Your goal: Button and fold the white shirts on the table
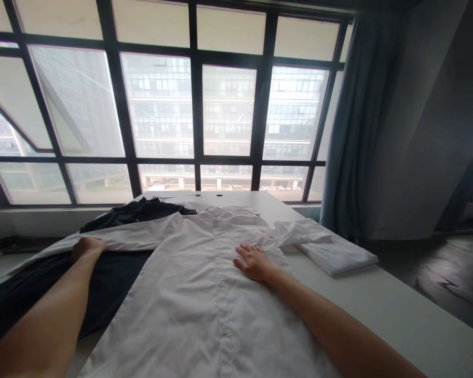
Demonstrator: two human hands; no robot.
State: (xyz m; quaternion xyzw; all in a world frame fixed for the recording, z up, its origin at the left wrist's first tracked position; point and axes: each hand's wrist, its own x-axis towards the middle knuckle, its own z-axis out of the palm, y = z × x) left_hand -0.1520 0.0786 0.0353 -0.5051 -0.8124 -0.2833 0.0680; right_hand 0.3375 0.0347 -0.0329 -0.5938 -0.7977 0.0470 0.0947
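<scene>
A white button-up shirt (181, 294) lies spread out on the table, its collar toward the window and its button strip running down the middle. My right hand (254, 261) rests flat on the shirt's chest, fingers spread. At the left, my left hand (87, 248) is closed at the lower edge of the outstretched white sleeve, seemingly gripping its fabric; the fingertips are hidden. Beneath that sleeve lies a dark navy garment (118, 273), with a rumpled dark part (142, 212) showing beyond it. The shirt's other sleeve (299, 232) reaches to the right.
A folded white garment (339, 257) lies near the right edge of the white table (402, 310). Past the far edge stands a black-framed window (197, 105), with a blue-grey curtain (350, 131) at its right. Dark floor (449, 268) shows at the right.
</scene>
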